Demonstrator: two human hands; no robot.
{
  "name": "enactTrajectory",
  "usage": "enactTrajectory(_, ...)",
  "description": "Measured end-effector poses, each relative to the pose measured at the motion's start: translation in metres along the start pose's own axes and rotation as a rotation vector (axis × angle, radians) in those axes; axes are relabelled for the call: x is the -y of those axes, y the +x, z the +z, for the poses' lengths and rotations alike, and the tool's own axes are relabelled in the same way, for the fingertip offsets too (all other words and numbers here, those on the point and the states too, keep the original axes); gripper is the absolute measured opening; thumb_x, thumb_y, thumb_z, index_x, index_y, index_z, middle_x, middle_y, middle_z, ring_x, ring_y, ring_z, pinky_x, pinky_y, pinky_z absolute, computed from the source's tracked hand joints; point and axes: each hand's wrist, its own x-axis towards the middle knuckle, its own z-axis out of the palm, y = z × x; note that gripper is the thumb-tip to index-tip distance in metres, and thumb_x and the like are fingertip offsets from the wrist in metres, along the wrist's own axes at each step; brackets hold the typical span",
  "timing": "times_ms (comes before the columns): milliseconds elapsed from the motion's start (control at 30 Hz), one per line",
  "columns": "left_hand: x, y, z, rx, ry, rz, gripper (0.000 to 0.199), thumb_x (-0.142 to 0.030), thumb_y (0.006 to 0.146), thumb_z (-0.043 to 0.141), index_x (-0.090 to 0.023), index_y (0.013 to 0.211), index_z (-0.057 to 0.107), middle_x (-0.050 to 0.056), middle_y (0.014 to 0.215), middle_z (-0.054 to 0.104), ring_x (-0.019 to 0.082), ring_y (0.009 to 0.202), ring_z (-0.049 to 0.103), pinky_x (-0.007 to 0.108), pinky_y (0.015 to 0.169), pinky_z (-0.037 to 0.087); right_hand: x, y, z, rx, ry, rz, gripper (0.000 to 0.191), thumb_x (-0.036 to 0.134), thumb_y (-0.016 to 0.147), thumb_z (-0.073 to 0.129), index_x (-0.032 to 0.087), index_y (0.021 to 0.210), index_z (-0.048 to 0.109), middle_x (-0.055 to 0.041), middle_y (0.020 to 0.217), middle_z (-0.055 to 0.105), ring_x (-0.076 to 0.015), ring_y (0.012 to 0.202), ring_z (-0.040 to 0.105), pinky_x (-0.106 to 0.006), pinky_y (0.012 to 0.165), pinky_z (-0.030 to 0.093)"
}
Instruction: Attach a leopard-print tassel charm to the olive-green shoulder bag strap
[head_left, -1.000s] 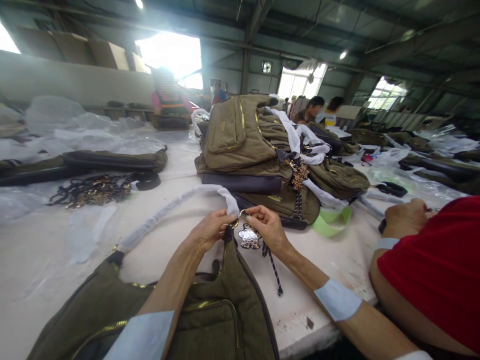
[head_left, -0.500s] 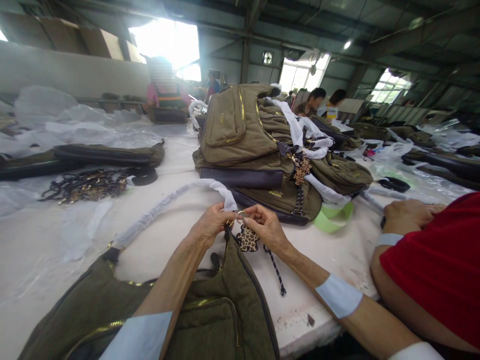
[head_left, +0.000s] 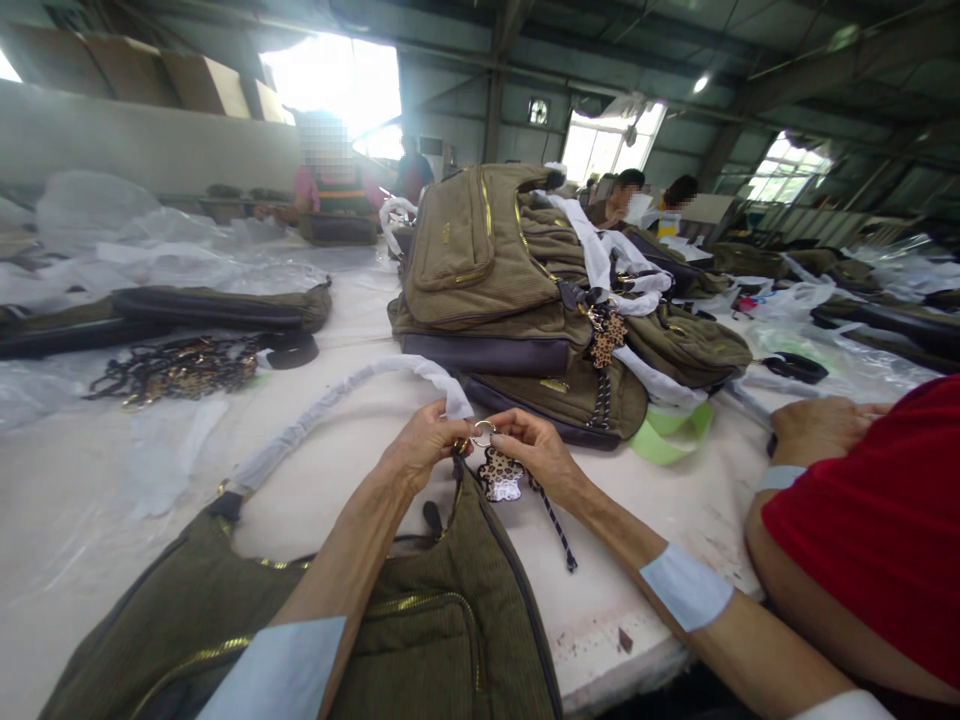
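An olive corduroy handbag (head_left: 420, 660) with gold zippers lies on the table in front of me. Its strap (head_left: 337, 398), wrapped in white paper, arches up to my left hand (head_left: 420, 450), which pinches the strap's end by the gold hardware. My right hand (head_left: 546, 458) is closed on the gold ring (head_left: 484, 433) of a bag charm, close to the left fingertips. Below the ring hangs the leopard-print bear-shaped piece (head_left: 501, 475), with light glinting off its lower part. A black-and-white cord (head_left: 553, 525) dangles beneath my right hand. Whether ring and hardware are linked is too small to tell.
Similar handbags (head_left: 472, 260) are piled just ahead, one with a charm attached. Loose charms (head_left: 176, 370) lie in a heap at left beside a black strap roll (head_left: 291, 350). A co-worker's red sleeve (head_left: 862, 540) is close on my right. Green band (head_left: 671, 435) lies by the pile.
The ring now faces the camera more openly between my hands. The leopard piece has turned slightly and catches light, and the cord has swung a little to the right.
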Motion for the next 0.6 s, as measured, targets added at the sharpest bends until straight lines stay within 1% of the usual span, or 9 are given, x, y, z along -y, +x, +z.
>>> enactTrajectory(67, -0.001, -0.001, 0.0, 0.002, 0.003, 0.002, 0.027, -0.015, 0.054, 0.072, -0.014, 0.076, 0.056, 0.0, 0.07, 0.058, 0.009, 0.058, 0.052, 0.024, 0.056, 0.045, 0.002, 0.0, -0.001, 0.023, -0.003, -0.012, 0.029, 0.031, 0.071, 0.07, 0.017, 0.095, 0.062, -0.0023, 0.087, 0.068, -0.0121, 0.074, 0.061, -0.024, 0.068, 0.047)
enactTrajectory(167, -0.002, -0.002, 0.001, 0.003, -0.007, 0.001, 0.026, -0.015, 0.054, 0.071, -0.014, 0.076, 0.056, 0.0, 0.072, 0.06, 0.01, 0.058, 0.054, 0.025, 0.058, 0.047, 0.003, -0.001, -0.002, 0.036, -0.057, -0.067, 0.027, 0.03, 0.071, 0.07, 0.018, 0.094, 0.064, -0.0025, 0.091, 0.068, -0.0136, 0.08, 0.061, -0.026, 0.074, 0.048)
enactTrajectory(233, -0.001, -0.002, 0.0, 0.0, -0.037, 0.006, 0.027, -0.013, 0.054, 0.071, -0.014, 0.077, 0.056, 0.0, 0.075, 0.061, 0.011, 0.062, 0.057, 0.027, 0.062, 0.049, 0.004, -0.001, -0.004, 0.035, -0.105, -0.094, 0.026, 0.029, 0.072, 0.069, 0.018, 0.094, 0.063, -0.0024, 0.091, 0.067, -0.0139, 0.08, 0.061, -0.027, 0.074, 0.048)
enactTrajectory(300, -0.001, -0.002, 0.0, 0.005, -0.066, 0.014, 0.028, -0.011, 0.054, 0.07, -0.015, 0.077, 0.056, 0.0, 0.077, 0.062, 0.012, 0.066, 0.059, 0.03, 0.068, 0.051, 0.004, -0.001, -0.005, 0.023, -0.19, -0.134, 0.022, 0.028, 0.074, 0.067, 0.018, 0.094, 0.064, -0.0019, 0.087, 0.066, -0.0137, 0.076, 0.06, -0.026, 0.069, 0.047)
enactTrajectory(333, -0.001, -0.002, 0.0, 0.016, -0.078, 0.016, 0.028, -0.01, 0.054, 0.07, -0.015, 0.077, 0.056, 0.0, 0.078, 0.063, 0.013, 0.068, 0.061, 0.031, 0.071, 0.051, 0.005, -0.002, -0.006, 0.01, -0.261, -0.172, 0.019, 0.026, 0.075, 0.065, 0.018, 0.092, 0.064, -0.0018, 0.084, 0.065, -0.0136, 0.074, 0.059, -0.026, 0.067, 0.047)
enactTrajectory(400, 0.0, -0.002, -0.001, 0.042, -0.089, 0.017, 0.027, -0.011, 0.056, 0.07, -0.015, 0.079, 0.056, 0.001, 0.079, 0.063, 0.015, 0.07, 0.063, 0.032, 0.074, 0.05, 0.006, -0.002, -0.006, -0.024, -0.441, -0.292, 0.013, 0.022, 0.077, 0.062, 0.019, 0.089, 0.067, -0.0017, 0.08, 0.062, -0.0143, 0.073, 0.057, -0.027, 0.067, 0.045)
enactTrajectory(500, 0.0, -0.003, -0.001, 0.05, -0.102, 0.009, 0.027, -0.014, 0.058, 0.071, -0.014, 0.081, 0.057, 0.003, 0.081, 0.064, 0.016, 0.071, 0.064, 0.032, 0.074, 0.05, 0.01, -0.004, -0.005, -0.037, -0.642, -0.491, 0.015, 0.015, 0.078, 0.058, 0.021, 0.087, 0.069, -0.0028, 0.08, 0.061, -0.0163, 0.077, 0.056, -0.03, 0.073, 0.044)
enactTrajectory(533, 0.0, -0.003, 0.0, 0.041, -0.108, 0.011, 0.027, -0.014, 0.058, 0.071, -0.014, 0.082, 0.057, 0.003, 0.081, 0.064, 0.015, 0.071, 0.063, 0.032, 0.074, 0.05, 0.011, -0.005, -0.005, -0.029, -0.669, -0.528, 0.017, 0.014, 0.079, 0.057, 0.022, 0.089, 0.069, -0.0032, 0.08, 0.06, -0.0166, 0.078, 0.056, -0.03, 0.074, 0.044)
enactTrajectory(600, 0.0, -0.003, 0.0, 0.023, -0.123, 0.028, 0.029, -0.013, 0.057, 0.071, -0.014, 0.082, 0.057, 0.002, 0.08, 0.064, 0.014, 0.069, 0.062, 0.032, 0.073, 0.05, 0.012, -0.006, -0.003, -0.013, -0.7, -0.547, 0.019, 0.013, 0.08, 0.055, 0.022, 0.091, 0.068, -0.0037, 0.081, 0.06, -0.0169, 0.079, 0.055, -0.03, 0.074, 0.044)
